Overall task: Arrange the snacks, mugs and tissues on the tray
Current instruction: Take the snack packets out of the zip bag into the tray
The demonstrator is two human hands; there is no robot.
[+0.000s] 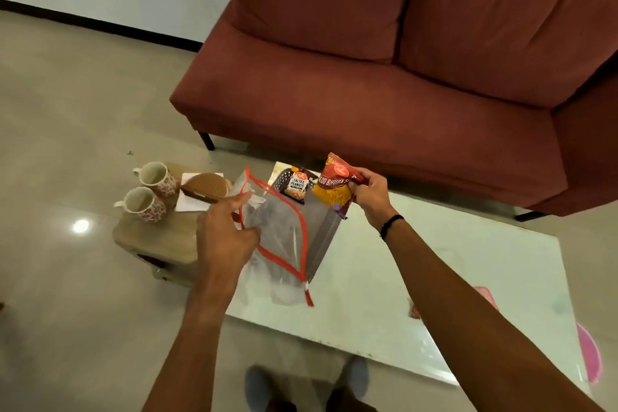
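Observation:
My left hand (pixel 224 234) grips the rim of a clear zip bag with a red zipper (pixel 284 237), held open above the table's left end. My right hand (pixel 369 192) holds a red and yellow snack packet (pixel 334 189) just above the bag's far edge. Behind it a salted peanuts packet (pixel 297 185) lies on a dark perforated tray (pixel 321 234) on the glass table. Two floral mugs (pixel 157 176) (pixel 143 204) lie on their sides on a small wooden stool (pixel 150 237). Beside them a brown round holder sits on white tissues (pixel 190 202).
A red sofa (pixel 401 70) stands close behind the glass table (pixel 434 294). The stool is at the table's left end. Pink shapes (pixel 588 354) show through the glass at right. My feet (pixel 307 385) are at the table's near edge.

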